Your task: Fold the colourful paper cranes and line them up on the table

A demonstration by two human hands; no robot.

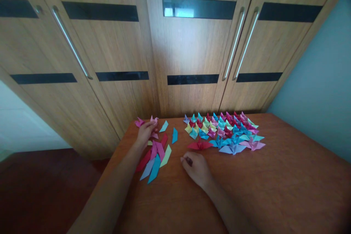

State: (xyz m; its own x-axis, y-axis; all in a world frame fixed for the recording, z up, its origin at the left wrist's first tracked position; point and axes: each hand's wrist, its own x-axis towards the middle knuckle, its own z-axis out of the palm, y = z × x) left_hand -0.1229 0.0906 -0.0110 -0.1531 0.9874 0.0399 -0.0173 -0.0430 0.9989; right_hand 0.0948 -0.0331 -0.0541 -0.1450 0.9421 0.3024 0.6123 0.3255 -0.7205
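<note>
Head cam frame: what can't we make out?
All in the head view:
Whether the left hand grips or only touches the pink folded paper: the hand's own fingers hide the contact.
Right hand: palm, hidden by its curled fingers.
Paper cranes: exact count and folds in the back rows, too small and overlapping.
Table: near edge, cut off by the bottom of the picture.
Wardrobe: top, cut off by the upper edge.

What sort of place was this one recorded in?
Likely a room in a home, perhaps a bedroom: tall wardrobe-style doors with long metal handles stand behind a brown table bearing rows of paper cranes.
</note>
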